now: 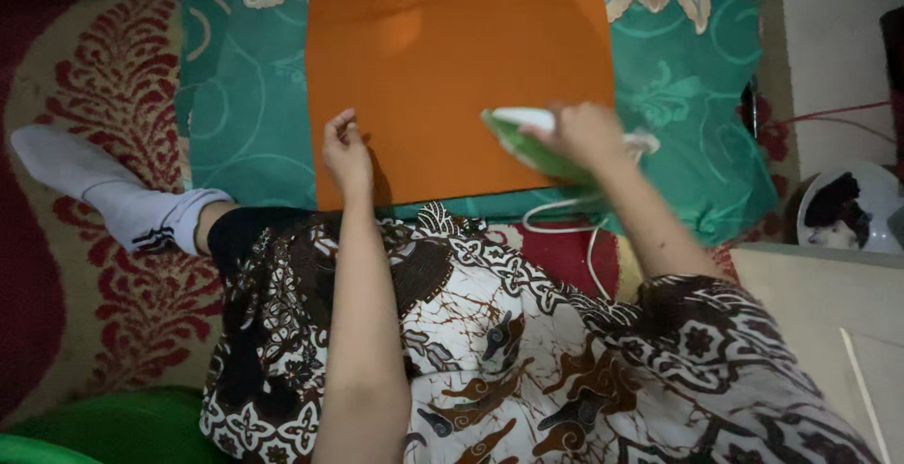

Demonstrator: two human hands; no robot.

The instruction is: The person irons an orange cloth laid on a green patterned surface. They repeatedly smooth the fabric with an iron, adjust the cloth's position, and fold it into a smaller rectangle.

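Right hand: our right hand (589, 134) is clamped on the green-and-white iron (532, 144), at the right edge of the orange cloth (452, 68).
Left hand: our left hand (347, 153) presses fingers-together on the cloth's lower left, gripping nothing.
Surface: the cloth lies on a green floral sheet (245, 115) on the floor.
Risk: we judge the white cord (574, 224) could snag on our lap; a lingering iron could scorch.
Containers: the round white thing (852, 205) at right is unclear.

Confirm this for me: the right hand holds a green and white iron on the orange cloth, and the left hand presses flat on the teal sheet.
Not quite. In the head view the left hand rests on the orange cloth, not the teal sheet. The right hand does hold the green and white iron on that cloth.
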